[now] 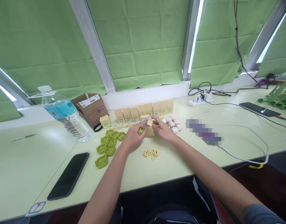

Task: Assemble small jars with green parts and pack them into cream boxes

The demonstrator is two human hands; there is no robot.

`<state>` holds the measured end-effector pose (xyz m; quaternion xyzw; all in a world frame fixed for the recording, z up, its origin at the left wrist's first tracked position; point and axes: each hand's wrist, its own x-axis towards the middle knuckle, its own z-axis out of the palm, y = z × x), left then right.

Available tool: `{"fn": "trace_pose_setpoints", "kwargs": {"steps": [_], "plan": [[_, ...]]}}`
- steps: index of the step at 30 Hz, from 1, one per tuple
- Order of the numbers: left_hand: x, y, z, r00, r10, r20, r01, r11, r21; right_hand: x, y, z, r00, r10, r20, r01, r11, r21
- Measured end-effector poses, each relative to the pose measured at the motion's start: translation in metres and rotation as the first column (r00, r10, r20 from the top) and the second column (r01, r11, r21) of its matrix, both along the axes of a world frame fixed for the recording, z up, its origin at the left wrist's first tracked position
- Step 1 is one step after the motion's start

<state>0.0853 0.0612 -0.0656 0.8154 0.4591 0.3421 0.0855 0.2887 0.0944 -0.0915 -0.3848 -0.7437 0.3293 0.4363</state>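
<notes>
Between both hands stands a small tan paper box with its top flaps raised. My left hand is closed on the box's left side, and a bit of green shows by its fingers; whether that is a loose piece or part of the box I cannot tell. My right hand grips the box from the right, fingers at the top flaps. Several green animal-shaped cases lie left of my left hand. Yellow loops rest in front of the box. White and pale pink rounded pieces sit beyond my right hand.
A row of similar tan boxes stands along the wall, with one separate box left of it. A large water bottle, cardboard carton and black phone are at left. Cables and a power strip lie right.
</notes>
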Motion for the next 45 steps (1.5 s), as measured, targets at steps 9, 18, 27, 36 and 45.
{"fn": "trace_pose_setpoints", "kwargs": {"steps": [9, 18, 27, 36, 45], "plan": [[0.007, -0.005, -0.001, 0.999, -0.032, -0.042, 0.034, 0.999, 0.041, -0.004, -0.01, 0.007, 0.999, -0.004, -0.042, 0.001, 0.997, -0.077], [0.004, -0.003, 0.002, 1.0, -0.005, -0.025, 0.006, 0.999, 0.04, -0.004, -0.01, 0.007, 1.0, -0.023, -0.009, 0.022, 0.999, -0.047], [0.001, 0.002, -0.001, 0.998, 0.065, -0.022, -0.064, 0.997, 0.044, -0.001, -0.012, 0.011, 0.996, -0.081, 0.045, 0.082, 0.996, -0.041], [0.0, 0.002, -0.001, 0.998, 0.063, -0.031, -0.061, 0.997, 0.049, 0.0, -0.009, 0.009, 0.993, -0.094, 0.076, 0.097, 0.995, -0.027], [0.0, 0.004, -0.003, 0.999, 0.05, -0.014, -0.05, 0.998, 0.036, 0.0, -0.008, 0.008, 0.991, -0.105, 0.087, 0.108, 0.994, -0.029]]}}
